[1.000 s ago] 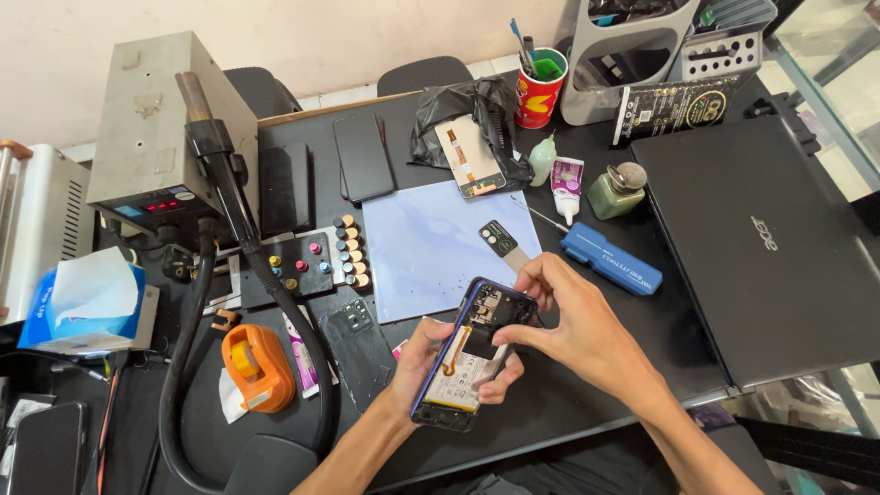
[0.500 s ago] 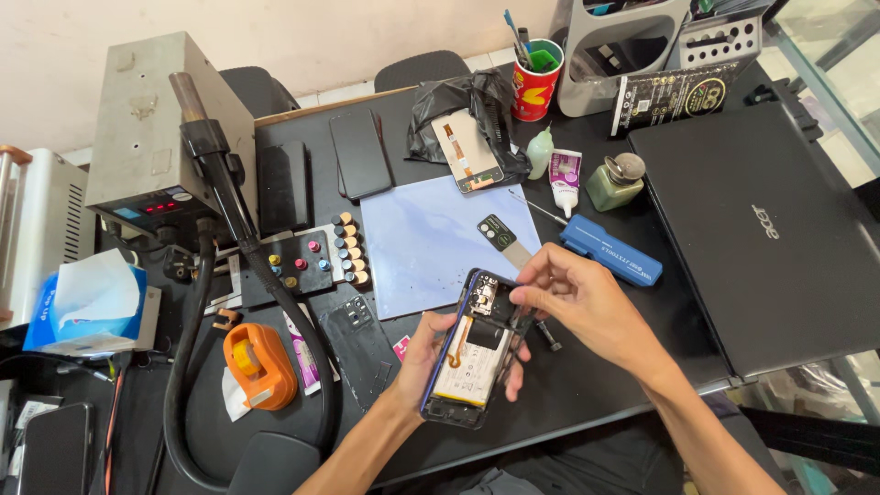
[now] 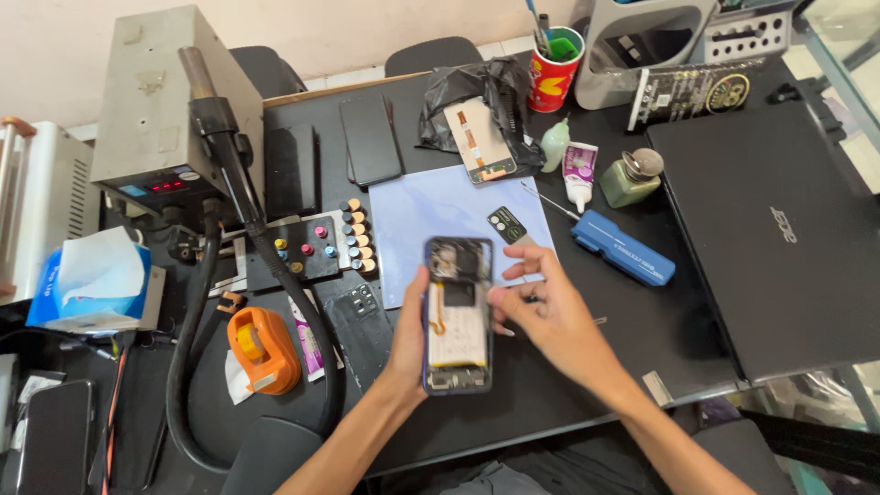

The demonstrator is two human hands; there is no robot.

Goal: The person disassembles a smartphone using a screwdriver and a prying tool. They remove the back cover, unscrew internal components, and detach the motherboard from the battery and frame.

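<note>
The left hand [image 3: 408,344] is closed around an opened phone [image 3: 458,316], gripping it by its long edges from beneath so the exposed inside, with battery and boards, faces up above the dark worktop [image 3: 550,403]. The right hand [image 3: 550,316] rests just beside the phone's right edge with fingers loosely curled, thumb and fingertips touching the frame near its middle; it looks to pinch something small and thin, but I cannot tell what. The phone hangs over the near end of a pale blue mat [image 3: 440,220], where a small camera cover [image 3: 506,224] lies loose. A blue case [image 3: 623,247], a glue tube [image 3: 579,174] and a green bottle [image 3: 632,179] stand to the right, a closed laptop [image 3: 779,247] beyond them, and an orange tape dispenser [image 3: 261,348] plus a hot-air hose [image 3: 275,275] to the left. To do this well, the left grip should stay on the frame only, clear of the battery and flex cables, while the right fingertips work lightly and level, keeping the phone over the mat so any loose part lands there.
</note>
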